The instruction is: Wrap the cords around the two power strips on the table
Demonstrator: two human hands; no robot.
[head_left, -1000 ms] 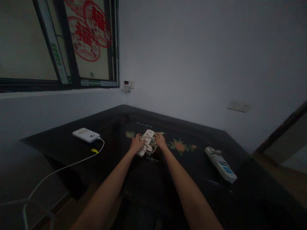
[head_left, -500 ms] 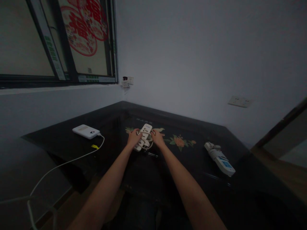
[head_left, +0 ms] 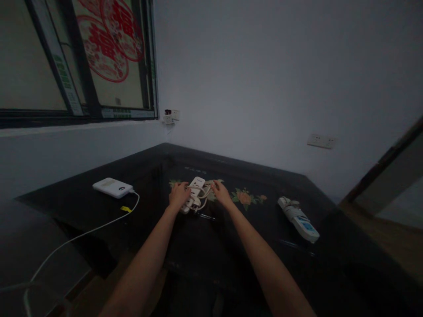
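A white power strip (head_left: 198,181) lies slantwise on the dark table, its pale cable (head_left: 206,193) looped loosely over and beside it. The plug (head_left: 195,201) rests on the strip's near part. My left hand (head_left: 179,196) grips the strip and the cable lying over it from the left side, hiding part of its edge. Just right of the cable loop is my right hand (head_left: 221,193), its thumb and fingers apart and nothing visible between them.
On the left, a white power bank (head_left: 113,187) has a white cord (head_left: 99,226) running off the table. A yellow tag (head_left: 126,209) lies near it. Another power strip (head_left: 299,220), wound with its cable, lies right. Wall sockets (head_left: 320,141) sit behind the glossy table (head_left: 231,264).
My right hand has let go of the cable and moved slightly right of it. The cable loops have loosened and spread rightward. The camera view has shifted a little.
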